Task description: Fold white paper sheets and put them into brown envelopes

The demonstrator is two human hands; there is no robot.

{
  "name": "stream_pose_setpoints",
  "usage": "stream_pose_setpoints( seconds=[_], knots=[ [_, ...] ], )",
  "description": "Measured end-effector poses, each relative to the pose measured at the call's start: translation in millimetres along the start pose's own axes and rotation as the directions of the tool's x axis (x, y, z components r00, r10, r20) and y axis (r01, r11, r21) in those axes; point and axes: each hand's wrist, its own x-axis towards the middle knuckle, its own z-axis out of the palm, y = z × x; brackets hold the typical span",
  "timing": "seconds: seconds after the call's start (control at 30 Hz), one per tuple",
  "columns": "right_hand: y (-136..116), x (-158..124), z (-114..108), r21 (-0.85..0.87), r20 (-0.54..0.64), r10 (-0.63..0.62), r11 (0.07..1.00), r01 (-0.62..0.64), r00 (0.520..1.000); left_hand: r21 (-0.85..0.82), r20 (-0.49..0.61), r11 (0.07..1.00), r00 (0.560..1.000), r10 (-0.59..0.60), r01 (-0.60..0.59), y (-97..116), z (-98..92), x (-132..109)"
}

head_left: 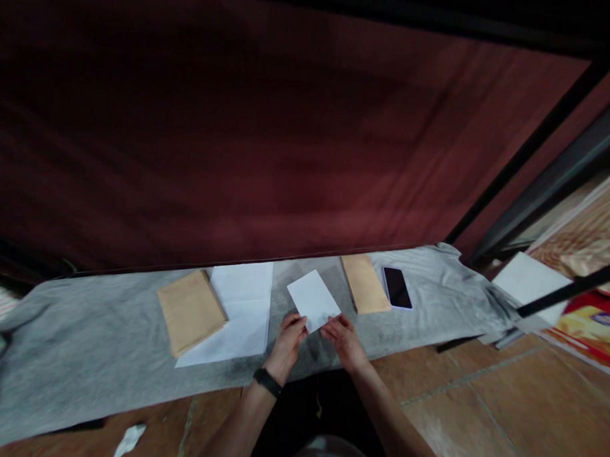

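A small white sheet of paper [315, 299] is held between both hands, tilted above the grey cloth [113, 328]. My left hand [290, 342] pinches its lower left edge, a dark band around the wrist. At the lower right corner, my right hand [345, 339] closes its fingers on the same sheet. To the left, a stack of brown envelopes [192, 312] lies partly over large white paper [245, 307]. On the right lies a narrower brown envelope [365, 284], with a phone [398, 287] beside it.
A dark red panel [282, 156] rises behind the cloth-covered surface, framed by black bars. A red and yellow box [596, 331] and a white board [530, 284] stand at the far right. Crumpled white tissue [129, 441] lies on the tiled floor [466, 409].
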Motion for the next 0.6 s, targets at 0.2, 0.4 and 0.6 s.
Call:
stream_pose_setpoints(
  seconds=[0.2, 0.4, 0.6],
  knots=[
    [14.7, 11.6, -6.0, -0.167, -0.039, -0.046, 0.985, 0.038, 0.998, 0.041, -0.035, 0.999, 0.999, 0.023, -0.021, 0.6, 0.0, 0.3],
    [11.7, 36.6, -32.4, -0.347, -0.079, -0.126, 0.933, 0.091, 0.989, 0.296, -0.135, 0.948, 0.978, 0.161, -0.116, 16.3, -22.9, 22.4],
    [14.0, 42.1, -38.1, -0.618, -0.093, -0.254, 0.773, 0.144, 0.963, 0.624, -0.030, 0.762, 0.968, 0.248, -0.176, 10.1, -19.5, 26.6]
  ],
)
